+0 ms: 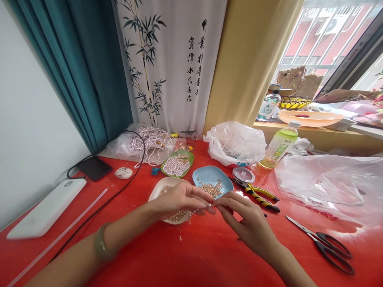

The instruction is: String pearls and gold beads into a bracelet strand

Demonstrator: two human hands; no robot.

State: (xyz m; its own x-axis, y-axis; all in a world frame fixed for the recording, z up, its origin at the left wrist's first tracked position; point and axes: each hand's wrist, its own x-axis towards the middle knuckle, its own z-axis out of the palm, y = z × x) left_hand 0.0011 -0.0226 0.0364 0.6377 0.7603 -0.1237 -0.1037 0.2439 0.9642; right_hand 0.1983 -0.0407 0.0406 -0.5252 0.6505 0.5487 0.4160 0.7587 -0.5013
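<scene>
My left hand (182, 198) is closed on a short string of beads (196, 211), whose end hangs below the fingers. My right hand (243, 215) pinches at the other end of the string, fingertips almost meeting the left ones; what exactly lies between them is too small to make out. Under the hands stand a cream dish (154, 190) with gold beads, partly hidden by my left hand, and a blue dish (206, 172) with small gold beads. Behind them is a green dish (191, 159) full of pale pink pearl beads.
Pliers with yellow-black handles (260, 196), a spool of clear line (243, 174) and black-handled scissors (329, 247) lie on the right. A bottle (279, 145) and white plastic bag (236, 143) stand behind. A white power bank (48, 207), phone (95, 168) and black cable (119, 191) are left.
</scene>
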